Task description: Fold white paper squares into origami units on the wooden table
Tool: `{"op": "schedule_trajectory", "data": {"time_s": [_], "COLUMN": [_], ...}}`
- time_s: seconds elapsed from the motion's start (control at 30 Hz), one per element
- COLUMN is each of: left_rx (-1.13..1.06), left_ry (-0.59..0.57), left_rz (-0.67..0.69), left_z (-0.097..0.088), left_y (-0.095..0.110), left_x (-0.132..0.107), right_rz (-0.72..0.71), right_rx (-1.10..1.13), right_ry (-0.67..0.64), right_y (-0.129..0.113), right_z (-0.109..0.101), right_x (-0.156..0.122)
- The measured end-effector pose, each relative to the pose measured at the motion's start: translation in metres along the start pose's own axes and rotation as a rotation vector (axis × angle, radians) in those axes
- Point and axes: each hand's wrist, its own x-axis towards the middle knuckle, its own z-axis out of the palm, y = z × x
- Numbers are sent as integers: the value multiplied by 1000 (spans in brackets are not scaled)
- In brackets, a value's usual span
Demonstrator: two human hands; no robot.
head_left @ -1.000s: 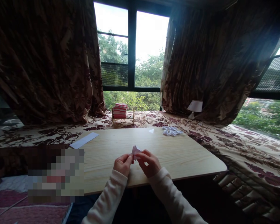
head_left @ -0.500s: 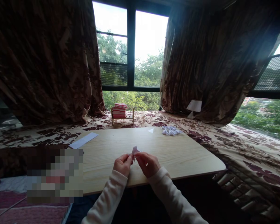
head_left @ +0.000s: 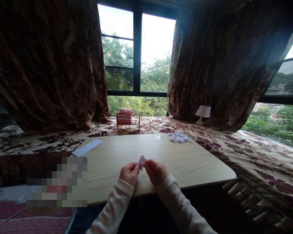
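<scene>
Between my hands is a small piece of folded white paper (head_left: pixel 142 160), its pointed tip sticking up above my fingers. My left hand (head_left: pixel 129 173) pinches its left side between thumb and forefinger. My right hand (head_left: pixel 157 171) is closed at its right edge, fingertips pressed to the paper. Both hands are just above the near part of the pale wooden table (head_left: pixel 185 165). My fingers hide the paper's lower part. Toward the table's far right corner sits a cluster of folded white paper pieces (head_left: pixel 179 137). A small white triangle (head_left: pixel 158 137) lies left of that cluster.
A white paper strip (head_left: pixel 87 147) lies at the table's far left corner. Beyond the table, a small rack (head_left: pixel 128 124) holds striped red cloths (head_left: pixel 125 116). A white lamp (head_left: pixel 203 111) stands on the floral-covered sill (head_left: pixel 156 123). A blurred patch covers the left edge.
The paper's tip has turned slightly and sits a little lower in view. My right fingers have shifted slightly along its edge. The other things stay in place.
</scene>
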Motion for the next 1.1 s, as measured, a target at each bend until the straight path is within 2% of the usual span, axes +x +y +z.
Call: {"op": "schedule_trajectory", "data": {"time_s": [0.27, 0.8, 0.97, 1.1], "left_rx": [-23, -59, -63, -56], "left_ry": [60, 92, 84, 57], "left_rz": [-9, -18, -19, -6], "left_z": [3, 2, 2, 3], "left_y": [-6, -7, -6, -6], "left_x": [1, 1, 2, 1], "right_rz": [-31, -21, -71, -41], "right_rx": [-40, 184, 211, 248], "right_ry": [54, -72, -63, -58], "right_y": [3, 5, 1, 5], "right_z": [0, -5, -7, -4], "right_x": [-1, -3, -2, -2]}}
